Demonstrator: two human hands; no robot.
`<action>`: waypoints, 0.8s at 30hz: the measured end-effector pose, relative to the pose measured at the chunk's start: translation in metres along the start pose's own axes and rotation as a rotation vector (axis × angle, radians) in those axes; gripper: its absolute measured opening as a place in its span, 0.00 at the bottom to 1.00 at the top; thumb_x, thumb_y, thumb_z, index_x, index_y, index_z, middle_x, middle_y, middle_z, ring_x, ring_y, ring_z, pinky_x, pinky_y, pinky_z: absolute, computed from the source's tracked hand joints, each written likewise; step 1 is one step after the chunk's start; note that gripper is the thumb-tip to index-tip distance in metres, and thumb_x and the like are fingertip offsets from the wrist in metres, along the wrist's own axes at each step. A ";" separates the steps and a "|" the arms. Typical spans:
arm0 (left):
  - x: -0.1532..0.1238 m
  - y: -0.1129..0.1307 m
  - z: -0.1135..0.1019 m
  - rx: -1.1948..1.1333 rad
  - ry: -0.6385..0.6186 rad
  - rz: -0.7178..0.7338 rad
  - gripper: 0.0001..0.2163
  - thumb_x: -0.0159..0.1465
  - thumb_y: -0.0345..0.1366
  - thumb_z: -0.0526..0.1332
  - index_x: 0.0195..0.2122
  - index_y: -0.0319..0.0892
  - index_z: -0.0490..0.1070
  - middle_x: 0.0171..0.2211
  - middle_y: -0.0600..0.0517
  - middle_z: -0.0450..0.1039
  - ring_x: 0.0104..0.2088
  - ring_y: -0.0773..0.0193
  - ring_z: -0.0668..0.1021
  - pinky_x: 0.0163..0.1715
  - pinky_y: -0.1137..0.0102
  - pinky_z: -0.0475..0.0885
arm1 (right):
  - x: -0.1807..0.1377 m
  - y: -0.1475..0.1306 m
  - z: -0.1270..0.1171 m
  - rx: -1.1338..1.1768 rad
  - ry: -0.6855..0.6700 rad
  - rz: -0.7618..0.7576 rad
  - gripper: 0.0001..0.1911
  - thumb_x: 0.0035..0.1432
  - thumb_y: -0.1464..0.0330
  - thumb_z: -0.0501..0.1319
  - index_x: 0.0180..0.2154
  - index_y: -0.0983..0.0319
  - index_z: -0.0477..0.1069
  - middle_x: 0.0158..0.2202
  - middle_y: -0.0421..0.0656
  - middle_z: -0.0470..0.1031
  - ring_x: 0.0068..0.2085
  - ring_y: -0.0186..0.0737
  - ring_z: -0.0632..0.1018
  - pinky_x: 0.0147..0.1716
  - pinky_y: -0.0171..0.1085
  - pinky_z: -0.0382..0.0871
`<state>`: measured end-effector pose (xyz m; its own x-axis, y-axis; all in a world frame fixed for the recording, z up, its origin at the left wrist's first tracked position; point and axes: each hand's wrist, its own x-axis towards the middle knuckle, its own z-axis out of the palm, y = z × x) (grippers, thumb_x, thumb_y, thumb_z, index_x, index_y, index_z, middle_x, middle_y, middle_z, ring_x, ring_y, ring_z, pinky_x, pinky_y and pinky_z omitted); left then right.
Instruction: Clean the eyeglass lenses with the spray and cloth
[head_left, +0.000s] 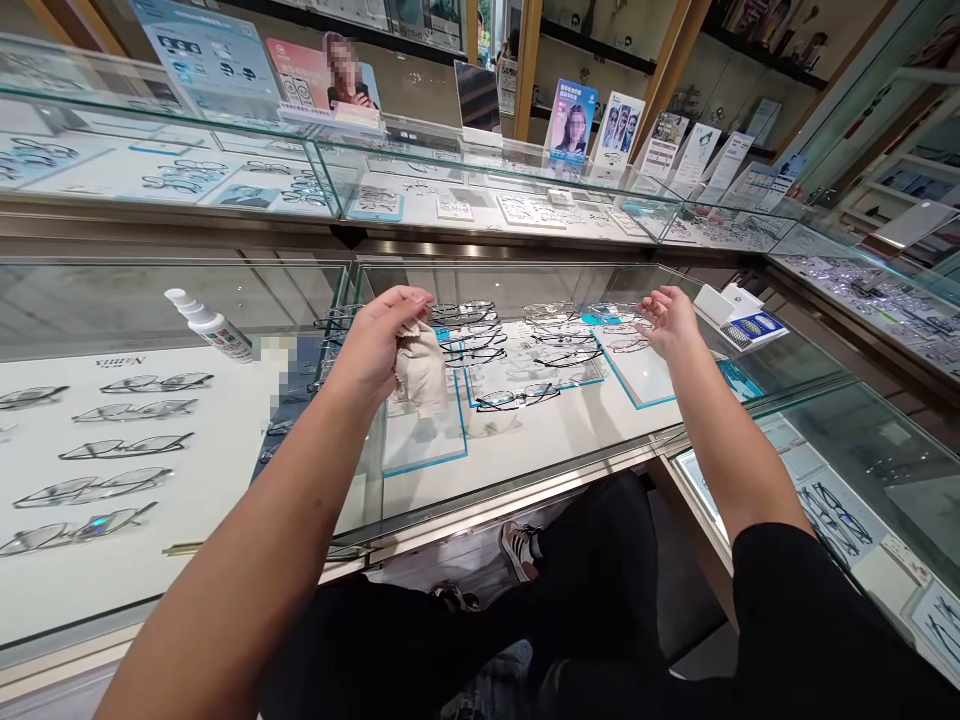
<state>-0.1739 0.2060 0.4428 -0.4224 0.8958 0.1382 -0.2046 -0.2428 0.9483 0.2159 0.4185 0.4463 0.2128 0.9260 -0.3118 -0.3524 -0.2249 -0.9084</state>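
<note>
My left hand (375,340) is closed on a crumpled beige cleaning cloth (420,372), which hangs below the fingers over the glass counter. Out to the right, my right hand (670,320) is raised above the same counter, palm turned inward, its fingers loosely bent and apart with nothing visible in them. Between the hands lies a dark-framed pair of glasses (517,398); whether it rests on the glass top or beneath it, I cannot tell. Rows of eyeglasses (472,335) on blue-edged trays show behind it.
A white spray bottle (210,325) stands on the left counter. An open white box (739,312) sits beyond my right hand. More glasses (135,440) lie in the left case. Farther back, a raised glass display case (480,185) carries upright advertising cards (574,115) and a mirror (478,98).
</note>
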 end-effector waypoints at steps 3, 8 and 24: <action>0.001 0.000 0.000 -0.003 0.004 0.008 0.12 0.51 0.40 0.73 0.32 0.42 0.75 0.29 0.52 0.69 0.29 0.66 0.69 0.26 0.74 0.59 | 0.016 0.004 0.013 -0.072 0.069 0.067 0.10 0.72 0.66 0.58 0.34 0.57 0.68 0.24 0.35 0.75 0.31 0.36 0.80 0.43 0.43 0.78; -0.002 0.000 0.000 -0.001 -0.017 0.032 0.15 0.47 0.34 0.74 0.30 0.45 0.68 0.25 0.56 0.64 0.25 0.68 0.66 0.22 0.74 0.56 | 0.027 0.011 0.014 -0.083 0.082 0.080 0.11 0.72 0.66 0.57 0.33 0.57 0.67 0.21 0.34 0.73 0.27 0.35 0.77 0.36 0.41 0.76; -0.004 -0.004 0.002 0.146 -0.096 0.144 0.29 0.44 0.39 0.82 0.20 0.42 0.56 0.25 0.57 0.59 0.28 0.70 0.61 0.30 0.72 0.58 | -0.004 -0.036 0.015 0.041 -0.100 -0.004 0.11 0.72 0.65 0.56 0.33 0.57 0.68 0.21 0.33 0.72 0.30 0.35 0.79 0.41 0.43 0.75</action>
<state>-0.1700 0.2041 0.4387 -0.3507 0.8887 0.2952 -0.0157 -0.3208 0.9470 0.2143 0.4270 0.4844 0.1228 0.9530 -0.2769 -0.3893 -0.2103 -0.8968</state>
